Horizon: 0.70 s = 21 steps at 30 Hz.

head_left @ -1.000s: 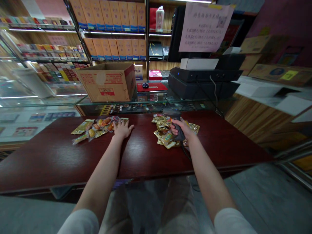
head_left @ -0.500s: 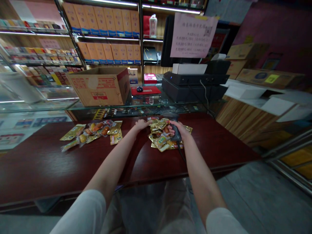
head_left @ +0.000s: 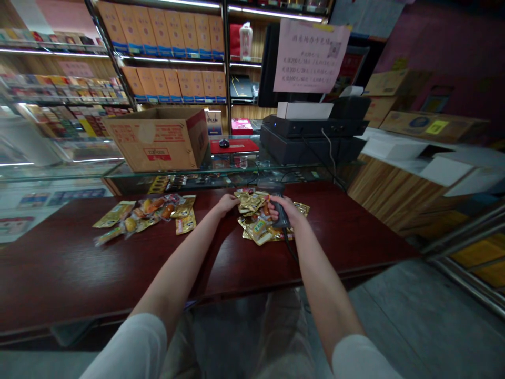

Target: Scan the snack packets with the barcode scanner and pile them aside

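Note:
My right hand (head_left: 287, 209) is wrapped round the grip of a dark barcode scanner (head_left: 281, 217), whose cable runs down over the table. The scanner is held over a heap of snack packets (head_left: 260, 229), most of them gold, some clear. At the heap's upper left, my left hand (head_left: 228, 202) has its fingers closed at the edge of a gold snack packet (head_left: 250, 201); the fingertips are partly hidden. Farther left lies a second, spread-out group of gold and clear snack packets (head_left: 183, 208), apart from both hands.
The dark red wooden table (head_left: 158, 263) carries both groups. Behind it, a glass counter holds an open cardboard box (head_left: 158, 139), a mouse (head_left: 224, 143) on a red mat and a black till (head_left: 311, 142) with a screen. Stocked shelves stand at the back.
My left hand's fingers have drawn in at the edge of the gold packet. The scanner in my right hand has tilted slightly; the packets on the left lie as before.

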Each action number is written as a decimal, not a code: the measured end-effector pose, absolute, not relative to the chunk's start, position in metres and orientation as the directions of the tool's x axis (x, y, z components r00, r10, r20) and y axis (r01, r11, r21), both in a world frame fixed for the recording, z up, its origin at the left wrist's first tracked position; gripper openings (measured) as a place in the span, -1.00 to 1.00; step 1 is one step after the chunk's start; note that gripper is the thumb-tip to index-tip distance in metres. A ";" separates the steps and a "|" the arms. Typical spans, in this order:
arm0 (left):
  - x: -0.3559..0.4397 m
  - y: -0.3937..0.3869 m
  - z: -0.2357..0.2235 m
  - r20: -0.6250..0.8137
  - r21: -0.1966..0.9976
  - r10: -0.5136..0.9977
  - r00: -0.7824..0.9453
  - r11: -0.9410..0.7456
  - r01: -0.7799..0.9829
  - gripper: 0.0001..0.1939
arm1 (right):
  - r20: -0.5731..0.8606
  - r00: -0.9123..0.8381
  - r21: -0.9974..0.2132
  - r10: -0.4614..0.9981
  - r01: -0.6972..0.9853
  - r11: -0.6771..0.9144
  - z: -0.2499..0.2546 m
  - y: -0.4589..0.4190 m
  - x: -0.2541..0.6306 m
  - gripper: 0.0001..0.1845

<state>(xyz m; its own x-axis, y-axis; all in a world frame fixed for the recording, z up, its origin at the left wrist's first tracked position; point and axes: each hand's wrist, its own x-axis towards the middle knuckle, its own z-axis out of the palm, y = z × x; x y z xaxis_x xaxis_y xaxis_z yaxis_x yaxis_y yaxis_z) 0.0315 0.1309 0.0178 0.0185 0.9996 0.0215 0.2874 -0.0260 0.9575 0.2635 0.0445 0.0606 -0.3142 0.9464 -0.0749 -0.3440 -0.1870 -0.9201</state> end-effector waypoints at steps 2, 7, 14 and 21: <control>0.026 0.126 0.022 0.005 0.977 1.000 -0.023 0.000 0.215 -0.83 | -0.073 -0.312 -0.922 0.947 -0.340 -0.183 0.061 0.044 0.263 -0.55; 0.008 0.107 0.031 -0.079 0.996 0.995 -0.068 0.077 -0.038 -0.67 | -0.053 -0.331 -0.920 0.942 -0.351 -0.175 0.064 0.042 0.260 -0.54; 0.021 0.100 0.027 -0.144 0.987 0.988 -0.051 0.139 -0.082 -0.68 | -0.042 -0.348 -0.928 0.937 -0.335 -0.166 0.067 0.035 0.255 -0.59; 0.005 0.089 0.031 0.034 0.973 0.981 -0.188 -0.076 -0.217 -0.75 | -0.038 -0.391 -0.921 0.920 -0.343 -0.184 0.070 0.034 0.254 -0.59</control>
